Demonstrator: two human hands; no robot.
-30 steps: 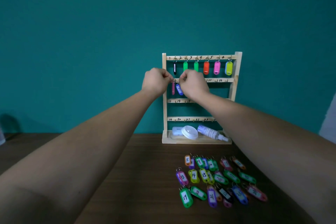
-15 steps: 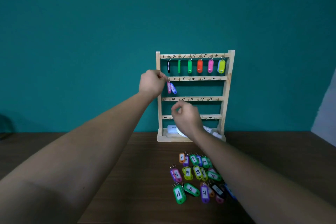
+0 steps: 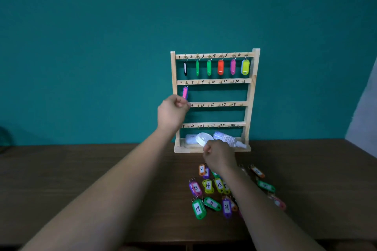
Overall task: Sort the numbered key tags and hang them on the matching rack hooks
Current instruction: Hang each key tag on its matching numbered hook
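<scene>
Rack tray [image 3: 184, 149] w/ white box [image 3: 190, 138], lid [image 3: 203, 138], spray bottle [image 3: 228, 139]; loose tags [image 3: 208, 185] on bench [image 3: 61, 169] in front, teal wall [image 3: 102, 47] behind; left hand [image 3: 172, 114] & right hand [image 3: 220, 156] apart, curled, grip unclear.

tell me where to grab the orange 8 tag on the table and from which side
Probably pinch the orange 8 tag at its far end, nearest the rack, coming from above. It lies flat, number up, so its face offers little hold, and a purple tag crowds its right edge. The right hand hovers close by on that side.
</scene>
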